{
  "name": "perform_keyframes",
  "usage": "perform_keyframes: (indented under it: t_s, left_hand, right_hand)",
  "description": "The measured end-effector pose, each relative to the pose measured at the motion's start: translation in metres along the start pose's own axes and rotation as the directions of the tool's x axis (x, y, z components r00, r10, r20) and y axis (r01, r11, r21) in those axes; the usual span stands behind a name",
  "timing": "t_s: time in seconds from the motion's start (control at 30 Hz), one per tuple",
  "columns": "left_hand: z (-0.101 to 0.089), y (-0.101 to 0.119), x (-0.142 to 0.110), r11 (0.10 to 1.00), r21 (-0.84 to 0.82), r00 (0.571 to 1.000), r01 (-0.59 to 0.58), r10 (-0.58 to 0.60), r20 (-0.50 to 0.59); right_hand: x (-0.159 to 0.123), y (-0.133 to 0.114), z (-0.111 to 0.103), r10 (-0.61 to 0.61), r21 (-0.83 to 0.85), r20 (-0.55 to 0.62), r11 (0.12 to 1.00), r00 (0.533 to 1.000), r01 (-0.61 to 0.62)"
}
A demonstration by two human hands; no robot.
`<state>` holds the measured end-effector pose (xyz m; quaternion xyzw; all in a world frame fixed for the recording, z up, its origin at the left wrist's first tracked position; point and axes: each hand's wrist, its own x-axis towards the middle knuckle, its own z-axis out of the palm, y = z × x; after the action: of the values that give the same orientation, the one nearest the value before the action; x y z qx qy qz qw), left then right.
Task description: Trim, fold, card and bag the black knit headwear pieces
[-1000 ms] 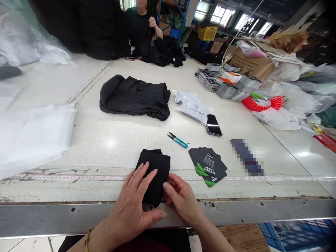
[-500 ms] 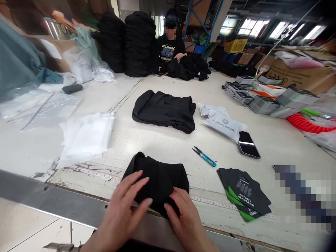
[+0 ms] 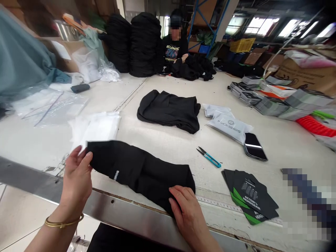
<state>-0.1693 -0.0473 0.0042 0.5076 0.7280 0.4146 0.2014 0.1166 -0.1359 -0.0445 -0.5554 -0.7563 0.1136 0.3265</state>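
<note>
By the steel edge (image 3: 118, 210), the right hand (image 3: 186, 210) pins black fabric (image 3: 141, 175).

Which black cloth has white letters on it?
The long black fabric piece under the right hand; the folded black pile farther up the table shows no letters.

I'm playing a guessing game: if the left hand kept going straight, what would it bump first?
Probably the white plastic bags, though the left hand is raised, so it might pass above them.
</note>
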Motion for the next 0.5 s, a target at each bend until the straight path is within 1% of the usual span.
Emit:
perform_keyframes:
  t_s: [0.03, 0.07, 0.1, 0.13, 0.17, 0.2, 0.23, 0.27, 0.3, 0.33, 0.37, 0.43, 0.5]
  left_hand:
    - [-0.005, -0.002, 0.001, 1.0, 0.012, 0.997, 0.021, -0.02, -0.075]
    - [-0.006, -0.003, -0.002, 0.999, 0.046, 0.991, 0.019, -0.013, -0.13]
    - [-0.005, -0.003, -0.006, 0.995, 0.096, 0.99, -0.021, 0.034, -0.139]
    - [-0.001, -0.002, -0.011, 0.982, 0.153, 0.988, -0.113, 0.127, -0.09]
    - [0.005, 0.0, -0.016, 0.949, 0.205, 0.97, -0.239, 0.243, 0.005]
    - [0.013, 0.003, -0.019, 0.897, 0.239, 0.927, -0.373, 0.351, 0.131]
    - [0.02, 0.005, -0.02, 0.836, 0.254, 0.867, -0.487, 0.427, 0.257]
    - [0.028, 0.006, -0.018, 0.782, 0.261, 0.809, -0.566, 0.465, 0.361]
    - [0.034, 0.007, -0.014, 0.743, 0.268, 0.762, -0.614, 0.468, 0.448]
    - [0.039, 0.008, -0.009, 0.716, 0.278, 0.726, -0.64, 0.445, 0.525]
    - [0.043, 0.01, -0.002, 0.701, 0.286, 0.699, -0.654, 0.413, 0.584]
    - [0.047, 0.013, 0.011, 0.694, 0.284, 0.656, -0.661, 0.352, 0.667]
    - [0.047, 0.017, 0.021, 0.705, 0.265, 0.627, -0.657, 0.316, 0.712]
  right_hand:
    - [-0.001, 0.002, -0.001, 0.009, 0.009, 0.004, 1.0, 1.0, -0.009]
    - [-0.002, 0.005, -0.002, 0.022, 0.016, 0.007, 1.0, 1.0, -0.022]
    - [-0.002, 0.009, -0.003, 0.041, 0.016, 0.004, 0.999, 0.999, -0.041]
    - [-0.002, 0.013, -0.004, 0.065, 0.007, -0.009, 0.998, 0.998, -0.065]
    - [-0.002, 0.018, -0.005, 0.093, -0.013, -0.035, 0.996, 0.995, -0.093]
    - [0.0, 0.024, -0.006, 0.121, -0.041, -0.064, 0.991, 0.991, -0.124]
    - [0.002, 0.029, -0.007, 0.146, -0.075, -0.089, 0.985, 0.985, -0.152]
    - [0.005, 0.035, -0.009, 0.168, -0.106, -0.101, 0.978, 0.981, -0.179]
    - [0.008, 0.04, -0.01, 0.191, -0.129, -0.097, 0.971, 0.977, -0.202]
    - [0.012, 0.044, -0.012, 0.218, -0.14, -0.077, 0.964, 0.973, -0.227]
    - [0.015, 0.047, -0.015, 0.248, -0.14, -0.046, 0.957, 0.968, -0.252]
    - [0.021, 0.051, -0.018, 0.307, -0.12, 0.012, 0.945, 0.952, -0.303]
    - [0.026, 0.051, -0.021, 0.346, -0.098, 0.05, 0.935, 0.937, -0.34]
